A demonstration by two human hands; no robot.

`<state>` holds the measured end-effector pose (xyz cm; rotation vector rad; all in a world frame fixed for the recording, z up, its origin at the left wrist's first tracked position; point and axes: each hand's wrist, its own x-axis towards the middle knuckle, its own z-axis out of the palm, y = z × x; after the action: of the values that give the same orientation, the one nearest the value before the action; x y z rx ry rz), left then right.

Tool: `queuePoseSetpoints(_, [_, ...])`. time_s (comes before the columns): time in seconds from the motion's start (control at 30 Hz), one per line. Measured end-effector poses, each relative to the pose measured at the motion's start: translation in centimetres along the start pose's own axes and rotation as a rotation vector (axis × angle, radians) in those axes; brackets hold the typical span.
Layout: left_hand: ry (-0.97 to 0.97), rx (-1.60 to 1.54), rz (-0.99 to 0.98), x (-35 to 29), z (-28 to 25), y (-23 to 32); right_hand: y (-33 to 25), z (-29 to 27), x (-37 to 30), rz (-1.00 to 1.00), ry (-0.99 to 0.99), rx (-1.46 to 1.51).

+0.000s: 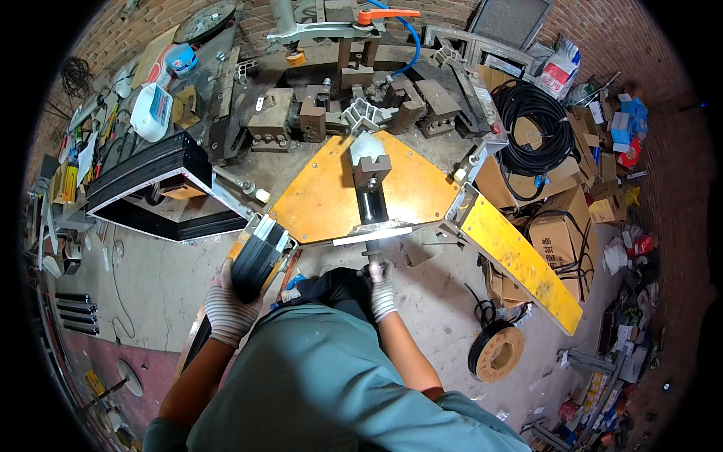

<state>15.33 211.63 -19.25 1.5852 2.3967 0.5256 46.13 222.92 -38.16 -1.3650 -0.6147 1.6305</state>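
My left hand, in a striped work glove, is wrapped round a black metal profile with bare silver ends. This profile lies along the left yellow arm of a corner-crimping machine. My right hand, gloved the same way, is closed beneath the front edge of the yellow machine plate. It is right below a short rod under the black cylinder; what its fingers grip is mostly hidden. Steel clamping blocks stand behind the plate, around a silver cut profile piece.
A black frame piece leans at left, near a white jug. An orange lever tops the machine. A yellow arm juts out at right, beside coiled black hose, cardboard boxes and a floor spool.
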Motion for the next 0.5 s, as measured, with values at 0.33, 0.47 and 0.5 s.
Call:
queuePoseSetpoints(0.33, [-0.048, -0.076, -0.074, 0.7, -1.2, 1.6, -3.7, 1.1, -1.2, 0.436, -0.125, 0.768])
queuePoseSetpoints(0.47, [-0.051, -0.116, -0.071, 0.9, -1.1, 1.7, 0.5, -0.2, 0.1, -0.138, 0.078, -0.193])
queuePoseSetpoints(0.5, [-0.033, -0.098, -0.072, 0.9, -1.1, 1.8, 0.3, 0.0, -0.1, -0.331, 0.129, -0.441])
